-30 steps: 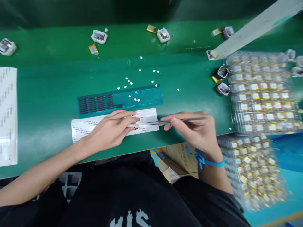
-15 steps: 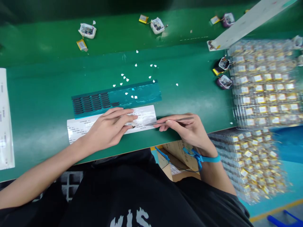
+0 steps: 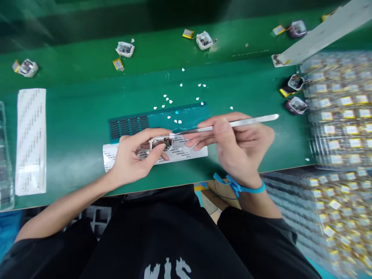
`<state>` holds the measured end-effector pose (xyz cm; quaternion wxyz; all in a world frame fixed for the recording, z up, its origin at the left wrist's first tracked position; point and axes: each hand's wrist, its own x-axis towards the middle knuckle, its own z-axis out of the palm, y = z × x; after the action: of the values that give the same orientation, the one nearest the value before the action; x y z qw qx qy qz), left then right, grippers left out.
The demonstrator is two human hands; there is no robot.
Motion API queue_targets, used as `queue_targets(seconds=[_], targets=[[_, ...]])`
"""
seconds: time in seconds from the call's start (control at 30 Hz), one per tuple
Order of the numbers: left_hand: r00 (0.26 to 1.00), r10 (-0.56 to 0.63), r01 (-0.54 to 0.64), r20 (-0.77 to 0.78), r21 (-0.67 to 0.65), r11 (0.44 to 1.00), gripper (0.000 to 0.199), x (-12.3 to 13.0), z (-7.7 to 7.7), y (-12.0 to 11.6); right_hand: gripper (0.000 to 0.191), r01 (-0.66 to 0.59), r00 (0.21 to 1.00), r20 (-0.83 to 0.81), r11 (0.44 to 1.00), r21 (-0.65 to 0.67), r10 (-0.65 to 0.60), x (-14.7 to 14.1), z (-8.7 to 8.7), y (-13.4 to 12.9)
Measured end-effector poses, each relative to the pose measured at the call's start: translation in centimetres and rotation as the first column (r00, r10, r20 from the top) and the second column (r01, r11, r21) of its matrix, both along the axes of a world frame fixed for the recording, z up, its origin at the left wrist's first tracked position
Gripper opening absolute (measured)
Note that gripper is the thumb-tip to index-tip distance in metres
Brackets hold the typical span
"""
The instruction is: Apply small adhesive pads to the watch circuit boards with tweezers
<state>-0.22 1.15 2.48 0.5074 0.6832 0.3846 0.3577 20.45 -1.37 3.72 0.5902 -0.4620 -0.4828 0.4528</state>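
My left hand (image 3: 135, 157) holds a small white device housing (image 3: 160, 143) over the bench, its open side with the electronics turned up. My thumb lies on the housing's near edge. In my right hand (image 3: 236, 145) are metal tweezers (image 3: 252, 120), gripped between thumb and fingers, with the tips at the right end of the housing. Whether the tips pinch anything is too small to tell. Under both hands lies a white printed sheet (image 3: 188, 153). Just beyond it is a translucent blue strip (image 3: 190, 113) with rows of dark slim pieces (image 3: 128, 126).
Small white dots (image 3: 170, 101) lie scattered past the strip. Open housings with yellow batteries stand along the back, one white housing (image 3: 204, 40) among them. Stacked clear trays (image 3: 334, 128) fill the right side. A slanted white bar (image 3: 319, 35) rises at back right. Another printed sheet (image 3: 31, 143) lies left.
My left hand has turned the housing so its open side faces up. My right hand has raised the tweezers from the sheet to the housing. The view has shifted left.
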Motion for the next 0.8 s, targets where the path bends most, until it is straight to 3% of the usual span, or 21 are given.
queue_targets(seconds=[0.07, 0.13, 0.8], targets=[[0.993, -0.043, 0.062, 0.114, -0.164, 0.984, 0.034, 0.0, 0.1, 0.0, 0.016, -0.043, 0.999, 0.018, 0.999, -0.013, 0.044, -1.0, 0.0, 0.2], [0.985, -0.042, 0.079, 0.167, -0.220, 0.972, 0.040, 0.1, 0.0, 0.0, 0.018, -0.065, 0.996, 0.056, 0.998, -0.022, 0.066, -1.6, -0.3, 0.3], [0.994, 0.022, 0.005, 0.109, -0.238, 0.971, 0.039, -0.1, 0.1, -0.6, 0.022, 0.009, 0.982, 0.186, 0.996, 0.091, -0.026, -2.4, -1.0, 0.2]])
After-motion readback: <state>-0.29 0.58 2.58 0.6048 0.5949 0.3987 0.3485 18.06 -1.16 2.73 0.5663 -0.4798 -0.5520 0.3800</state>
